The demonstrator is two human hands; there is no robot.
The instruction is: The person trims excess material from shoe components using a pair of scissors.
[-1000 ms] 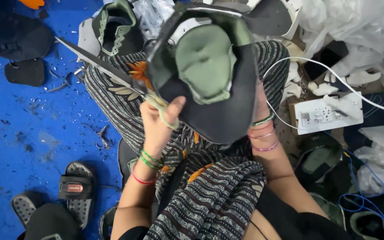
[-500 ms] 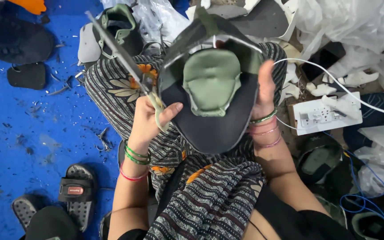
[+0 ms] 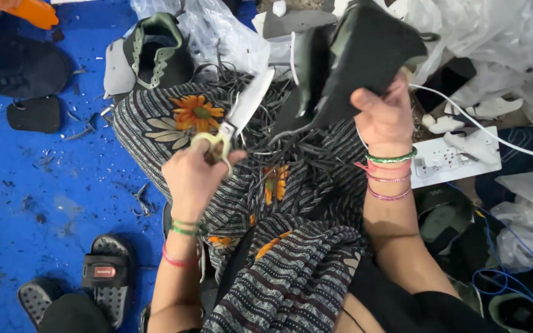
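Head view: your left hand (image 3: 194,176) is curled shut around the pale yellow handles of a pair of scissors (image 3: 235,120), fingers through the loops, with green and pink bangles at the wrist. The blades point up and away from that hand toward the right, and they look closed or nearly so. Your right hand (image 3: 385,117) sits a little higher and to the right, well apart from the left, with its fingers pinched tight on the edge of a dark shoe upper (image 3: 356,52) that rises above it; the green-grey lining shows only as a thin strip. The scissor tips end just left of the upper's lower edge; you cannot tell if they touch it. Between and below your hands lies a heap of thin dark trimmings (image 3: 291,145) on the striped, flower-printed cloth (image 3: 291,283) over your lap. Beyond the left hand, a finished green-lined shoe upper (image 3: 155,52) rests on the blue floor (image 3: 38,203). Right of your right hand is a white power strip (image 3: 458,160).
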